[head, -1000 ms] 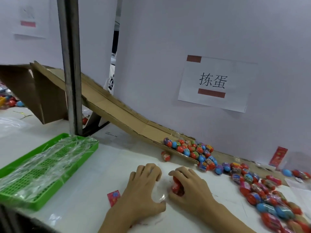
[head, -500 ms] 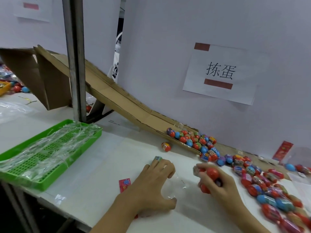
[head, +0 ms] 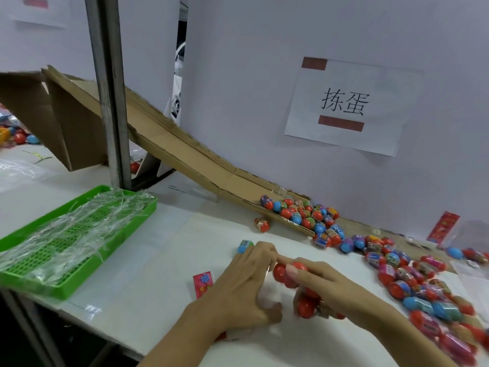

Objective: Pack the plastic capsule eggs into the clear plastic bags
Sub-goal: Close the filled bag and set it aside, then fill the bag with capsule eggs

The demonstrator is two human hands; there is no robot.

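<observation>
**Eggs held at the mouth of a bag, near the front of the bench**

The fingers (head: 293,272) of the right hand (head: 325,287) are curled round a small clutch of red capsule eggs (head: 304,305), at least three of them, one pressed under the thumb and the others bunched lower in the palm. Gathering several at once looks like a way to load a bag in one go rather than egg by egg. The left hand (head: 246,287) lies just beside them, its fingers bent down onto the bench (head: 164,260) and its fingertips meeting the right hand's. It seems to be pinning or spreading a clear plastic bag (head: 267,287), but the film is too faint here to say whether it is pinched or merely pressed, or whether any egg is yet inside. One fingertip wears a blue and green band (head: 244,246), probably for grip on slick plastic.

A small red card (head: 203,283) lies by the left hand, perhaps an insert for the bag. Toward the right edge a loose heap of eggs (head: 412,274) sits within easy reach of the picking hand. It is fed by a cardboard chute (head: 185,154) that slopes down along the back wall, more eggs (head: 299,213) piled at its foot. At the left front corner a green tray (head: 66,284) holds a stock of crumpled clear bags (head: 79,229), on the side of the bag-handling hand.
</observation>
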